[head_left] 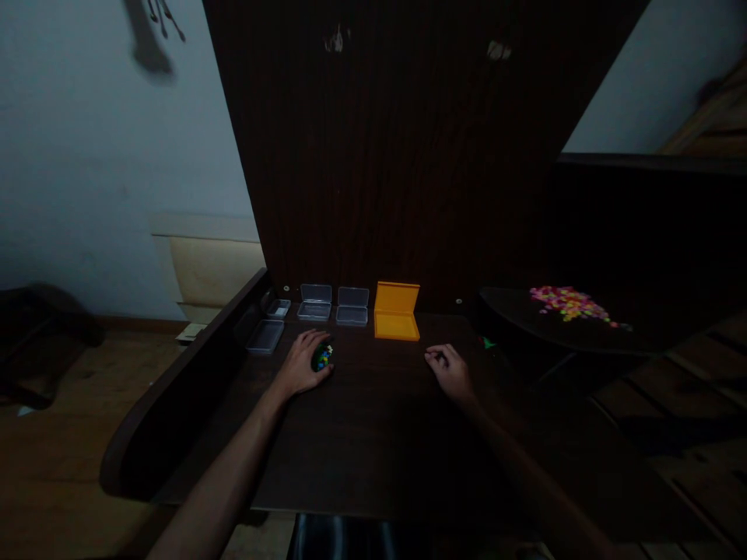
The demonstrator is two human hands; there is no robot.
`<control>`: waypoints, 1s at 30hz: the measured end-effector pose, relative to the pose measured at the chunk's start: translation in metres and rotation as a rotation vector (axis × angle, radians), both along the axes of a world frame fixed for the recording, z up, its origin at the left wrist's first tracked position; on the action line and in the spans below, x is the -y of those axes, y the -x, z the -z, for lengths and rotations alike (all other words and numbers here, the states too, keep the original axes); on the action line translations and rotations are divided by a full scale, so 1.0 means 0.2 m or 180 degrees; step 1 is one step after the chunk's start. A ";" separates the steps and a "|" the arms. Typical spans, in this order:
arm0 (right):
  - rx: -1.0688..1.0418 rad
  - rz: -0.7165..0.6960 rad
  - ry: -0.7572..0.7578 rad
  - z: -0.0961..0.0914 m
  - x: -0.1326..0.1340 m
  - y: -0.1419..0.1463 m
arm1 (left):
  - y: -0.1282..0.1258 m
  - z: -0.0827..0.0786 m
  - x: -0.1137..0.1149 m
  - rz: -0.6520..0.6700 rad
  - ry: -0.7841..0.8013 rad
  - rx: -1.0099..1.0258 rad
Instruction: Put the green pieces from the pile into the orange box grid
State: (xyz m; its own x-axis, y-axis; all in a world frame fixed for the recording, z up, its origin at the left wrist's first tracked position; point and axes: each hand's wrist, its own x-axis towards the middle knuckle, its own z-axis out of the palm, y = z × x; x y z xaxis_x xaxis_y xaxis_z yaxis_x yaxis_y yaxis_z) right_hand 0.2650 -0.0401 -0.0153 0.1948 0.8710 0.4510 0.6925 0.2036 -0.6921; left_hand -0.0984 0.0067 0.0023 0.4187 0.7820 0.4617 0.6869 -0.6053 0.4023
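Observation:
My left hand [304, 362] rests on the dark table [373, 443] with its fingers curled round a small heap of coloured beads [323, 356]. Farther right, my right hand [448, 369] lies on the table with its fingertips pinched together; what they hold is too small and dark to name. An open orange box [396, 311] stands at the back between the two hands. Open clear plastic boxes [315, 302] sit to its left.
A pile of pink and yellow beads [567, 302] lies on a dark round tray [525, 315] at the right. A small green piece [486, 342] is beside the tray. A tall dark wooden panel stands behind the table. The table's raised left edge [175, 389] curves down.

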 end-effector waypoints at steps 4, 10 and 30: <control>0.0739 -0.0221 -0.0055 -0.01 0.09 0.05 | -0.01 -0.01 0.02 -0.0021 -0.0212 -0.0188; 0.1509 -0.0536 -0.0063 -0.03 0.12 0.14 | -0.17 -0.03 0.16 0.0590 -0.0298 -0.0561; 0.1467 -0.1577 0.0610 -0.07 0.24 0.28 | -0.29 0.01 0.24 0.1047 0.0193 -0.0870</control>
